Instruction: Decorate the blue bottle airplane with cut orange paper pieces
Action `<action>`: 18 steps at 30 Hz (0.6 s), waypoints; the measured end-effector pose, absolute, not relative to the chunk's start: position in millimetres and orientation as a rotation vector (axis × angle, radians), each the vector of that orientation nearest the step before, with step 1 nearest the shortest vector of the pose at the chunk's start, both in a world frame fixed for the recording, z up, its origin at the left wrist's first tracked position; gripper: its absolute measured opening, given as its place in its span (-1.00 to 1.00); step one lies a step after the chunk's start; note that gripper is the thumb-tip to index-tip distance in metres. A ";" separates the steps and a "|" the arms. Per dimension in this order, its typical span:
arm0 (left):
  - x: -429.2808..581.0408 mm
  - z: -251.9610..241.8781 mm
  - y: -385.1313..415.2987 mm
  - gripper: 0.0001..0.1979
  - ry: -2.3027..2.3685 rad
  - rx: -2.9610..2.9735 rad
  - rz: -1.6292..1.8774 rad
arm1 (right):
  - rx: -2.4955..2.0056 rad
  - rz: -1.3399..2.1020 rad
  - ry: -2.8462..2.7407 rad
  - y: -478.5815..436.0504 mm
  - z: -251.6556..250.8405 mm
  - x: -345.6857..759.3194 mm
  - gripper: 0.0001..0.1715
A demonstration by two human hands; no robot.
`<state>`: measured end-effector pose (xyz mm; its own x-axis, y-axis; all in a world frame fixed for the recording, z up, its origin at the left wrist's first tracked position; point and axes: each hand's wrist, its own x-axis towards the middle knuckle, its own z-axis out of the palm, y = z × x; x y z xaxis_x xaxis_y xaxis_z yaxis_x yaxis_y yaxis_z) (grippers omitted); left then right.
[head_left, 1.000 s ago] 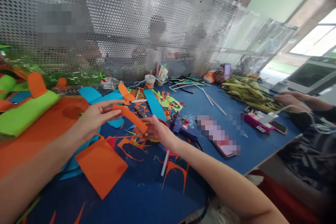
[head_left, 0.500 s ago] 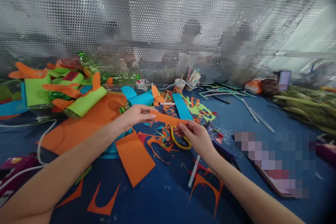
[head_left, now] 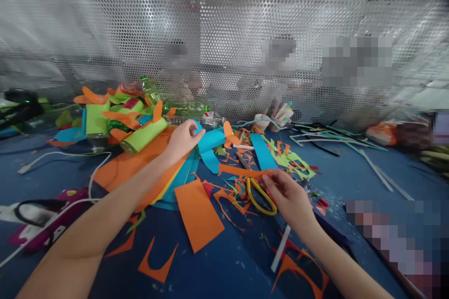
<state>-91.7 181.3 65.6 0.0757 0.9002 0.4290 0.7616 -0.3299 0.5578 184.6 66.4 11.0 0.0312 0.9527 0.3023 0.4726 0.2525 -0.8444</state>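
Observation:
My right hand (head_left: pixel 288 197) pinches one end of a long orange paper strip (head_left: pixel 238 170), which stretches left over the scraps. Yellow-handled scissors (head_left: pixel 260 196) lie on the blue table just under that hand. My left hand (head_left: pixel 183 139) reaches farther back and closes its fingers on the end of a blue paper-wrapped bottle (head_left: pixel 213 139) with an orange fin. A green paper-wrapped bottle (head_left: pixel 144 133) lies to its left on a large orange sheet (head_left: pixel 122 164).
Orange, blue and green paper offcuts litter the blue table (head_left: pixel 217 266). An orange rectangle (head_left: pixel 199 213) lies in front. A purple glue gun (head_left: pixel 52 219) with white cable sits at left. A perforated metal screen (head_left: pixel 224 42) walls the back; people sit behind it. A cup of sticks (head_left: pixel 278 119) stands by it.
My left hand let go of the orange strip and moved back to the blue bottle. My right hand keeps the strip. The view swung further left.

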 end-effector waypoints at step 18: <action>-112.4 55.5 199.1 -0.39 1.516 1.811 0.816 | -1.147 0.791 -1.163 68.8 19.5 183.3 -0.74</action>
